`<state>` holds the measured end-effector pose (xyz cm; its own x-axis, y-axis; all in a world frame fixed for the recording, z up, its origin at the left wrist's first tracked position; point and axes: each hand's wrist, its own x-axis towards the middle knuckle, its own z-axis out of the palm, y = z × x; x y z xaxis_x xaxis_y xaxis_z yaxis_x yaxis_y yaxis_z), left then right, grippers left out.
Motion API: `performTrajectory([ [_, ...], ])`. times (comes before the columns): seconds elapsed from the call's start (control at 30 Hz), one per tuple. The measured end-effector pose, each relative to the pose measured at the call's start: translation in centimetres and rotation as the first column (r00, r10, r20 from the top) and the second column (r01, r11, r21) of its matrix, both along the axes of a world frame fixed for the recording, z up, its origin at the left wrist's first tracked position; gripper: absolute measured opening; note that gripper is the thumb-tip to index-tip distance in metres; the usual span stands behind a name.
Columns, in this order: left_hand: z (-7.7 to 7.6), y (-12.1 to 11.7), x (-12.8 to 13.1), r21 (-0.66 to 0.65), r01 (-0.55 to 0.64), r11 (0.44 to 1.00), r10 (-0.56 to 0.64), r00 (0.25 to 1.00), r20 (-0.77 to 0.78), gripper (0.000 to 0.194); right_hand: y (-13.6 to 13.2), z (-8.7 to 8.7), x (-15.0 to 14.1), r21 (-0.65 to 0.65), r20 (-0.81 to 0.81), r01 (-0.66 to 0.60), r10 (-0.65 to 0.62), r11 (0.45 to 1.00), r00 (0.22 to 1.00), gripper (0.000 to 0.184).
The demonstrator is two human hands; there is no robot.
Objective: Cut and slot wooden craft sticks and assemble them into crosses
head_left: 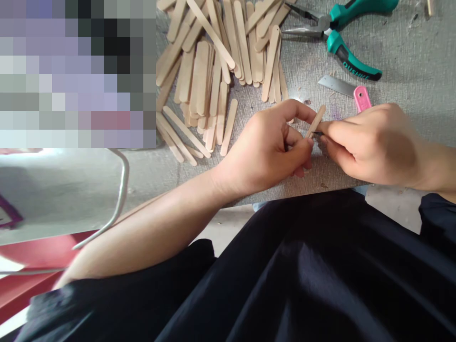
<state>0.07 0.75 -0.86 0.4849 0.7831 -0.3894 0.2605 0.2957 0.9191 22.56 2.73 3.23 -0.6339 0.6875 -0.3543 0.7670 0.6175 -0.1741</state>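
your left hand (276,147) pinches a wooden stick (316,120) right of centre; your right hand (377,142) pinches a dark tip (317,133) against it

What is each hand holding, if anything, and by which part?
The left hand holds a wooden stick near its lower end, at the thumb. The right hand holds a thin dark piece; its held part is hidden by the fingers.

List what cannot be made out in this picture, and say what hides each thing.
All in the head view:
- Dark tip: whatever it belongs to is hidden by the right hand.
- Held stick: lower end behind the left hand.
- Pink handle: far end behind the right hand.
- Pliers: one handle cut by the top edge.
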Motion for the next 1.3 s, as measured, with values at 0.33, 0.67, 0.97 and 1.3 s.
performTrajectory([
  [0.33, 0.37, 0.25, -0.03, -0.044, 0.031, 0.999, -0.031, 0.999, 0.006, 0.031, 0.05, 0.18, 0.06, -0.012, 0.016, -0.028, 0.028, 1.0, 0.999, 0.043],
  [0.67, 0.17, -0.19, -0.16, 0.078, 0.075, 0.994, -0.073, 0.997, -0.033, 0.035, -0.17, 0.4, -0.06, -0.015, 0.041, -0.035, 0.036, 0.999, 0.999, 0.038],
  [0.97, 0.13, -0.22, 0.14, 0.267, 0.157, 0.951, -0.093, 0.967, -0.238, 0.034, -0.35, -0.14, 0.02, -0.029, 0.034, -0.035, 0.036, 0.999, 0.999, 0.031],
  [1.3, -0.23, 0.12, 0.47, 0.398, 0.231, 0.888, -0.113, 0.948, -0.297, 0.033, 0.5, 0.75, -0.71, -0.188, 0.093, 0.064, -0.048, 0.98, 0.995, 0.028],
])
